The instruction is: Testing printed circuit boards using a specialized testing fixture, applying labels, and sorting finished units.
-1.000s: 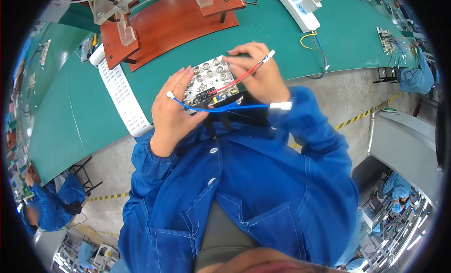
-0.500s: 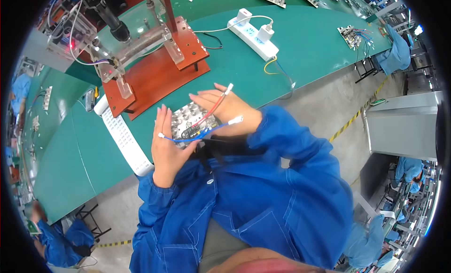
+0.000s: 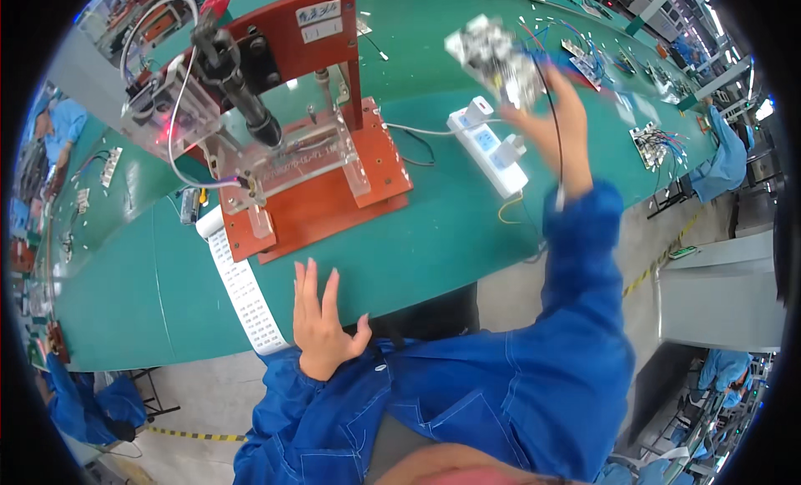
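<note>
Right hand point(image 3: 546, 130): gripped blurred circuit board point(image 3: 494, 58) at one o'clock; dangling wires point(image 3: 552, 126) might snag the power strip point(image 3: 492, 143).
Left hand point(image 3: 321, 330): open, empty, at six o'clock.

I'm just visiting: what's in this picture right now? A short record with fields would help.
Setting: long green workbench
Right hand: raised over the bench, gripping a circuit board with trailing wires; blurred
Left hand: open, fingers spread, at the bench's near edge, holding nothing
Ahead of left hand: red-based test fixture with clear plates
Beside fixture: white printed strip hanging over the bench edge
Under right hand: white power strip
Clothing: blue work jacket
</note>
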{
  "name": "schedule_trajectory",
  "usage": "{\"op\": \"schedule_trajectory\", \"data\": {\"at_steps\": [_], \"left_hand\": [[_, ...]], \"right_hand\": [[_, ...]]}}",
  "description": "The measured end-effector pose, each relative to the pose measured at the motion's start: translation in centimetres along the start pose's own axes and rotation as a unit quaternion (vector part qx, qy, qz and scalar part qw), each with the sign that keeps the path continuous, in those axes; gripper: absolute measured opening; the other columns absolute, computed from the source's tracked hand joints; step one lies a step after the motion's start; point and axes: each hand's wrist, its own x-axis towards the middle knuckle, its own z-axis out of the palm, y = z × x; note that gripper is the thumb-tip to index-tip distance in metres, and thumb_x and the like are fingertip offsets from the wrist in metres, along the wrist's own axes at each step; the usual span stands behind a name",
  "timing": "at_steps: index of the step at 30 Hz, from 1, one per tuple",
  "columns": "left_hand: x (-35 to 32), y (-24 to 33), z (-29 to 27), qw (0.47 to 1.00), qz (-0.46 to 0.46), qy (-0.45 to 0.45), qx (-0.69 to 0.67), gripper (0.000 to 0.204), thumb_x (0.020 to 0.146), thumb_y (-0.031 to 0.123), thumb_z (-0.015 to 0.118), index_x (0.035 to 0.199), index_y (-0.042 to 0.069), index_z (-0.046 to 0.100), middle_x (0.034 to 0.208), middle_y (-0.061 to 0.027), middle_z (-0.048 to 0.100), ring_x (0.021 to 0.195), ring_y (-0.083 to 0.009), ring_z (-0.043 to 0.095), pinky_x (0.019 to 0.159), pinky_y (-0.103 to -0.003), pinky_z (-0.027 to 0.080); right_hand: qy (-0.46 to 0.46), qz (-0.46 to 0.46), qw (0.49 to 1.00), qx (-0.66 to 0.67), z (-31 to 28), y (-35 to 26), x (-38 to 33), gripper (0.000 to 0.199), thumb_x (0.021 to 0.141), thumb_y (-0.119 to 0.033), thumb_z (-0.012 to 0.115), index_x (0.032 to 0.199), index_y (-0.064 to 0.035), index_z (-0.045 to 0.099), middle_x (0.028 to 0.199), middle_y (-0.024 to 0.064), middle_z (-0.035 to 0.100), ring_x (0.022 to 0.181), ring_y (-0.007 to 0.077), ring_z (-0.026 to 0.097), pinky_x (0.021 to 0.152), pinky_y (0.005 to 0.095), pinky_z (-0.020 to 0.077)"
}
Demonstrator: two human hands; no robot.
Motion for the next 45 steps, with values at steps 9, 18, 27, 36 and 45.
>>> {"op": "schedule_trajectory", "data": {"at_steps": [9, 18, 27, 36, 45], "left_hand": [[0.6, 0.2, 1.1, 0.998, -0.032, -0.001, 0.054, 0.072, 0.070, 0.027, 0.065, 0.133, -0.004, 0.052, 0.148, -0.0320, 0.039, 0.137, -0.0553, 0.036, 0.109, -0.055, 0.037], [1.1, 0.2, 1.2, 0.996, -0.029, -0.003, 0.081, 0.067, 0.071, 0.029, 0.064, 0.130, -0.003, 0.055, 0.145, -0.0309, 0.043, 0.135, -0.0553, 0.039, 0.107, -0.055, 0.039], [1.4, 0.2, 0.7, 1.000, -0.023, 0.017, 0.011, 0.065, 0.067, 0.017, 0.071, 0.127, -0.003, 0.057, 0.143, -0.0270, 0.046, 0.135, -0.0489, 0.042, 0.108, -0.053, 0.041], [6.7, 3.0, -8.2, 0.927, 0.305, 0.183, 0.118, 0.053, 0.081, 0.004, 0.068, 0.132, 0.008, 0.055, 0.142, -0.0142, 0.052, 0.134, -0.0392, 0.048, 0.108, -0.051, 0.043], [7.9, 2.6, -11.5, 0.884, 0.429, 0.044, 0.182, 0.038, 0.082, 0.017, 0.061, 0.120, 0.009, 0.064, 0.111, -0.0049, 0.061, 0.116, -0.0259, 0.059, 0.105, -0.049, 0.043]], "right_hand": [[-0.166, 0.035, 0.947, -0.272, 7.3, 22.8, 15.3, 0.056, 0.079, -0.001, 0.061, 0.133, -0.0115, 0.060, 0.132, 0.0140, 0.062, 0.123, 0.0335, 0.057, 0.102, 0.0400, 0.0469], [-0.214, -0.130, 0.814, -0.524, 6.4, 28.5, 12.9, 0.015, 0.085, -0.011, 0.056, 0.092, -0.0117, 0.069, 0.101, 0.0022, 0.067, 0.117, 0.0225, 0.052, 0.103, 0.0422, 0.0379], [-0.067, -0.201, 0.935, -0.284, -1.9, 14.9, 12.4, 0.015, 0.093, -0.014, 0.057, 0.095, -0.0032, 0.066, 0.084, 0.0167, 0.066, 0.085, 0.0410, 0.062, 0.080, 0.0449, 0.0501], [-0.223, -0.046, 0.959, 0.170, -12.2, -14.8, -1.5, 0.024, 0.100, -0.018, 0.054, 0.091, 0.0022, 0.065, 0.079, 0.0007, 0.061, 0.073, 0.0057, 0.051, 0.063, 0.0223, 0.0368], [-0.644, 0.028, 0.691, 0.327, -3.2, -18.4, -6.2, 0.025, 0.095, -0.014, 0.059, 0.112, 0.0043, 0.064, 0.097, 0.0061, 0.065, 0.088, 0.0104, 0.057, 0.079, 0.0277, 0.0465]]}}
